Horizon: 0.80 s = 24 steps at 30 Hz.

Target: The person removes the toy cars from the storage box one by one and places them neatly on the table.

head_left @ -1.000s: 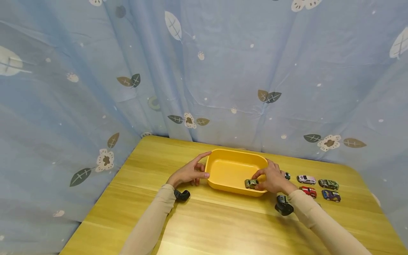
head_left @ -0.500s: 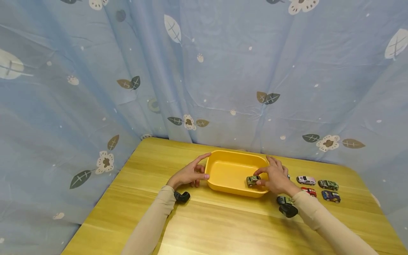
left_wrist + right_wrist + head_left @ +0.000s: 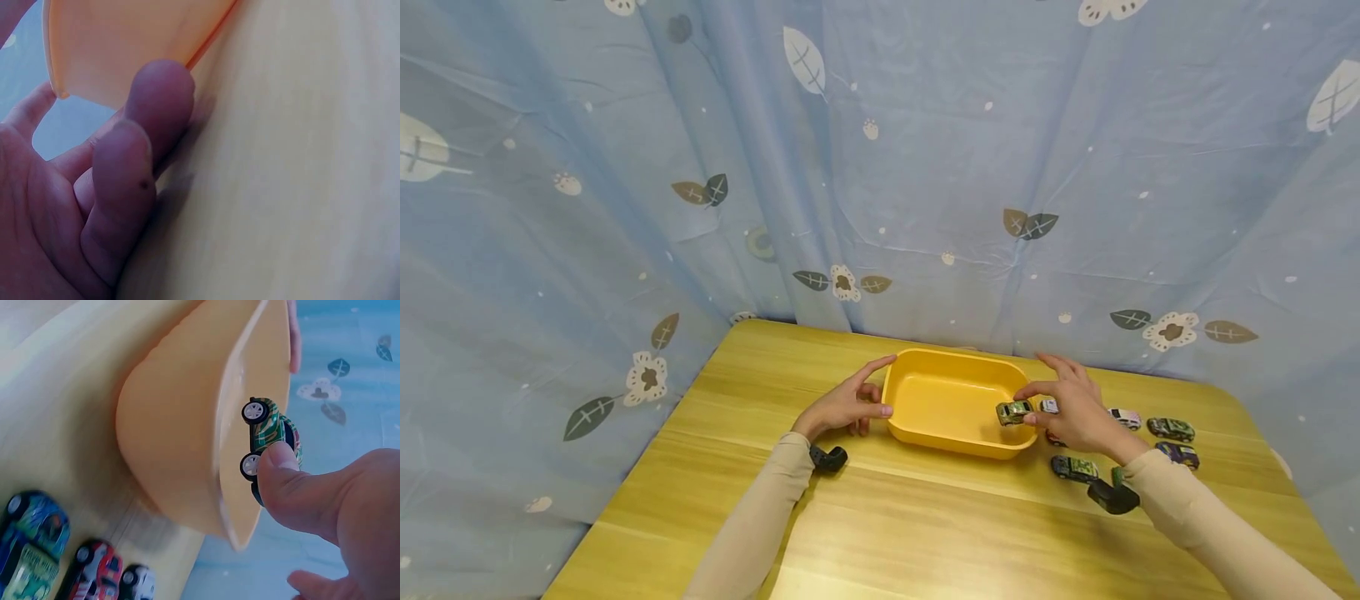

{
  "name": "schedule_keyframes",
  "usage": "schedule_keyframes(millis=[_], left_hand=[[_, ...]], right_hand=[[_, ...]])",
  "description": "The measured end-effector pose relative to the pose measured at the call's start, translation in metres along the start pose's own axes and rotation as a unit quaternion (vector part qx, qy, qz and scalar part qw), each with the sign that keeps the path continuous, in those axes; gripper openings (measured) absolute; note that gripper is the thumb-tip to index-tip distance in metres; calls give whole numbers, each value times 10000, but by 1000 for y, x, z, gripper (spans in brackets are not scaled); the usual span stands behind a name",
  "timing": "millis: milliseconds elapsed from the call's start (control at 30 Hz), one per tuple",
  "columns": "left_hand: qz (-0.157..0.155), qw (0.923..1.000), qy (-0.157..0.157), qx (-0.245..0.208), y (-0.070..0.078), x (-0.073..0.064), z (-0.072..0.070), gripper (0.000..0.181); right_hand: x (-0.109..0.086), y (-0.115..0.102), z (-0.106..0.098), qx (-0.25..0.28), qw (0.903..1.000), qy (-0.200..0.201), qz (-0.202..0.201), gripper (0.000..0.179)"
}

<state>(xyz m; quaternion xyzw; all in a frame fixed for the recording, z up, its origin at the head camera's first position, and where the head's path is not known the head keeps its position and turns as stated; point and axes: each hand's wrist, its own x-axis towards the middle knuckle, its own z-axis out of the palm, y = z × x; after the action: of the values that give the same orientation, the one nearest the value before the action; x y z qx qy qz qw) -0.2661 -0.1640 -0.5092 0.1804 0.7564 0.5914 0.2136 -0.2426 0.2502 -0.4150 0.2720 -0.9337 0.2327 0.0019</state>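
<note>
At its left end, the yellow plastic basin (image 3: 940, 408) is held by my left hand (image 3: 846, 407), index finger at the far corner and thumb on the rim. The left wrist view shows other fingers (image 3: 122, 181) of that hand bent by the basin's outer wall (image 3: 125, 37). My right hand (image 3: 1078, 412) pinches a green patterned toy car (image 3: 1013, 412) between thumb and fingers over the basin's right end. In the right wrist view the toy car (image 3: 270, 428) is at rim level, its wheels showing; the thumb hides part of it.
Right of the basin stand several toy cars: a camouflage one (image 3: 1075, 468), a dark green one (image 3: 1171, 429), a purple one (image 3: 1178, 454), a white one (image 3: 1125, 418), and a red one (image 3: 97, 572) partly hidden by my right hand. A blue patterned curtain (image 3: 925, 167) hangs behind the wooden table (image 3: 910, 525).
My right hand has lifted the green toy car from the basin's floor and carried it rightward to near the right rim. My left hand has stayed at the basin's left end.
</note>
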Motion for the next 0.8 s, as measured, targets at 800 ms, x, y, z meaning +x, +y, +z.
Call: schedule_keyframes(millis=[800], left_hand=[[30, 10000, -8, 7, 0, 1, 1, 87]], right_hand=[[-62, 68, -27, 453, 9984, 321, -57, 28]])
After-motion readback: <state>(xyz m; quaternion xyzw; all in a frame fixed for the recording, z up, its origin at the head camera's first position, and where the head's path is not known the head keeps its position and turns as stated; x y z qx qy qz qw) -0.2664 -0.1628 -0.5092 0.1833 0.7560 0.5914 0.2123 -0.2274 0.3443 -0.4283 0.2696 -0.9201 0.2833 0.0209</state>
